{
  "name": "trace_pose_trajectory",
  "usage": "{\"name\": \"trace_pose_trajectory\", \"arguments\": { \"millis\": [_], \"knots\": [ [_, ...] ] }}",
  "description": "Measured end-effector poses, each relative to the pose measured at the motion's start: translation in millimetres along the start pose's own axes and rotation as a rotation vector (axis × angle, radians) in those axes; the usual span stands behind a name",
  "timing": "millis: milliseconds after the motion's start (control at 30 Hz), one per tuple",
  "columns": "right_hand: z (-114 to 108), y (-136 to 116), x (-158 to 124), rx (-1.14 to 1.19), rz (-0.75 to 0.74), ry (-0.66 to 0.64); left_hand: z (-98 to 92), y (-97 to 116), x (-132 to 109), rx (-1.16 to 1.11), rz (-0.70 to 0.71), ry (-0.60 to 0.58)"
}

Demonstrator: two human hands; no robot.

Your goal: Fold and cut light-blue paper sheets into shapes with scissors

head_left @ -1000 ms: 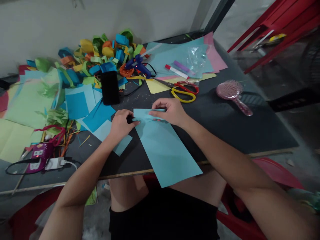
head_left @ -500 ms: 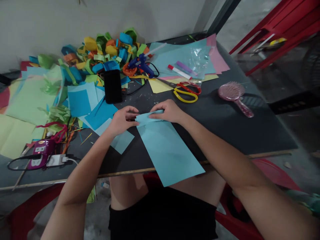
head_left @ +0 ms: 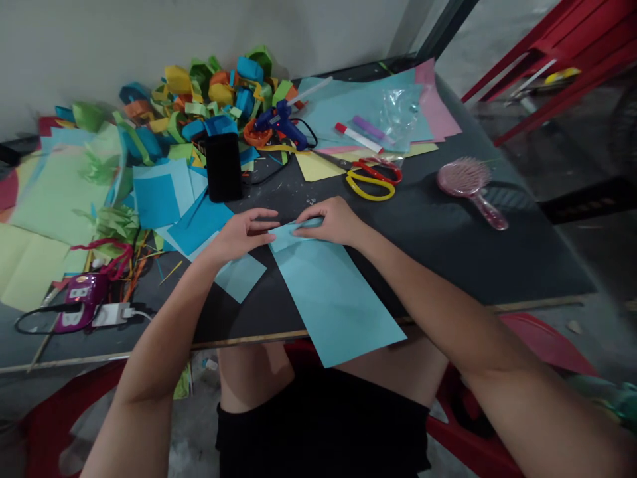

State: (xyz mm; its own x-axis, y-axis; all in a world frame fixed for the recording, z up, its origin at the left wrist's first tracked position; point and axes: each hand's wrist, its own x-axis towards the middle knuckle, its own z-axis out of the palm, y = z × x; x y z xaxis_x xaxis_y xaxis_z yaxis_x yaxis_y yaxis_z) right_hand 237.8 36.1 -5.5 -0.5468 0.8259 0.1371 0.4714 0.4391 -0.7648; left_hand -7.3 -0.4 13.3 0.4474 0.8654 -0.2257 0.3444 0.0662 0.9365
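Note:
A long light-blue sheet of paper [head_left: 338, 299] lies slanted on the dark table, its near end hanging over the front edge. The far end is turned over into a narrow folded strip. My right hand [head_left: 333, 222] pinches this folded part between thumb and fingers. At the sheet's left corner is my left hand [head_left: 246, 234], fingers stretched and apart, the thumb tip at the paper's edge; whether it presses there I cannot tell. Beside the left wrist lies a small pale-blue paper piece [head_left: 242, 277].
Scissors [head_left: 371, 186] with red and yellow handles lie beyond my right hand, near a pink hairbrush [head_left: 468, 179]. A blue glue gun [head_left: 283, 123] sits before a heap of folded paper shapes [head_left: 199, 99]. A black box-like object [head_left: 223, 167] stands left. A purple corded device [head_left: 82, 299] is far left.
My left fingers have straightened and spread a little at the paper's corner. The right hand has shifted slightly left along the fold, still pinching it. The view has tilted slightly.

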Motion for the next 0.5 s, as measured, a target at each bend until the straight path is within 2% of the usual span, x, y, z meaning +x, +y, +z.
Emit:
{"name": "trace_pose_trajectory", "arguments": {
  "millis": [100, 300, 500],
  "knots": [
    [0.6, 0.9, -0.9, 0.001, -0.013, 0.002, 3.3, -1.7, 0.9, 0.049, 0.029, 0.063],
    [2.7, -1.6, -3.2, -0.049, -0.039, 0.020, 5.3, -3.4, 0.3, 0.162, 0.065, 0.074],
    [4.1, 2.0, -4.3, -0.189, -0.094, 0.121, 6.7, -3.0, -0.9, 0.206, 0.093, 0.129]
  ]
}}
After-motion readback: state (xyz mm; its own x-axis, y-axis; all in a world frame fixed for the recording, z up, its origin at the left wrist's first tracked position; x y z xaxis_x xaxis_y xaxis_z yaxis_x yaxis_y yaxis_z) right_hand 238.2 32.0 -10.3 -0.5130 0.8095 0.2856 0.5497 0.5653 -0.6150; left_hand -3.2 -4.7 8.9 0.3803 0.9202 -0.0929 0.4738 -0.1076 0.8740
